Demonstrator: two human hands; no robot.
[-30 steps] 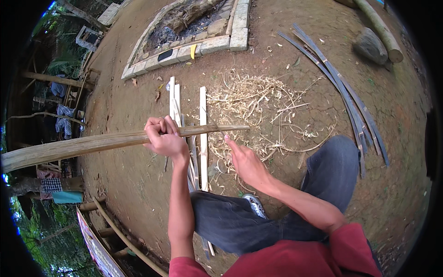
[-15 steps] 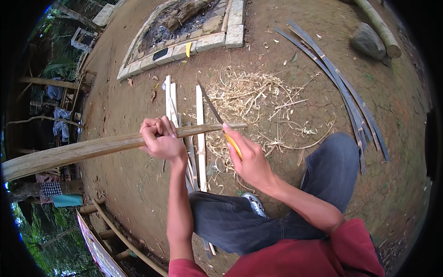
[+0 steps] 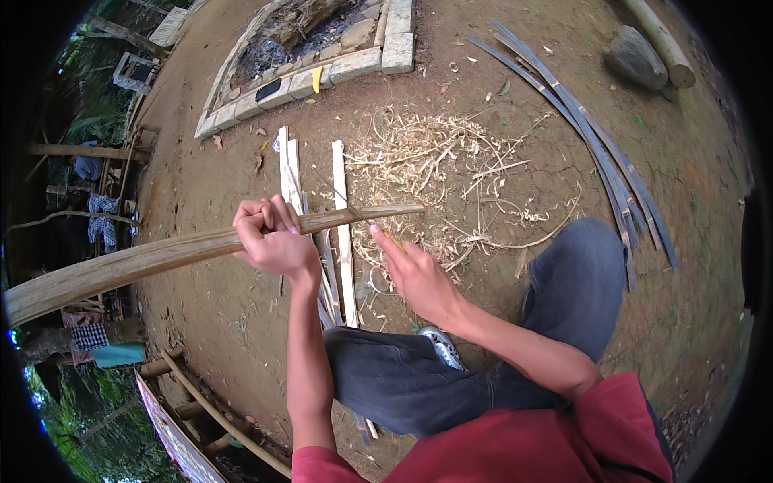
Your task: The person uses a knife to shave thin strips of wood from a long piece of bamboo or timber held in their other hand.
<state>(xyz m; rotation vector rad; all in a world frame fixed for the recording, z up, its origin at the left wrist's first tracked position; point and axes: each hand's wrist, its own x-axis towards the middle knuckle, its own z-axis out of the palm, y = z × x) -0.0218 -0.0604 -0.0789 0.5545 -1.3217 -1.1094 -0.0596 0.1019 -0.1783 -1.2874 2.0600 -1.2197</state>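
A long, peeled wooden pole [image 3: 137, 266] slants in from the left edge and narrows to a tip in front of me. My left hand [image 3: 278, 241] is closed round it, a short way back from the tip. In my right hand [image 3: 423, 278] is a knife with a yellow handle [image 3: 392, 241], mostly covered by my fingers. Its thin dark blade [image 3: 357, 213] crosses the pole near the tip, pointing away and to the left. Beneath both hands, pale flat wooden strips [image 3: 344, 233] lie on the ground.
Curled wood shavings [image 3: 427, 149] are heaped beyond my right hand. Long dark strips [image 3: 604, 157] lie at the right, near a grey rock [image 3: 636, 58] and a log [image 3: 662, 40]. A stone-edged fire pit [image 3: 354, 68] holds a black phone [image 3: 268, 89] and a yellow object [image 3: 316, 79] on its rim.
My right hand has moved slightly left, and the knife blade has turned more across the pole. My left hand keeps its hold; the whole view has shifted a little.
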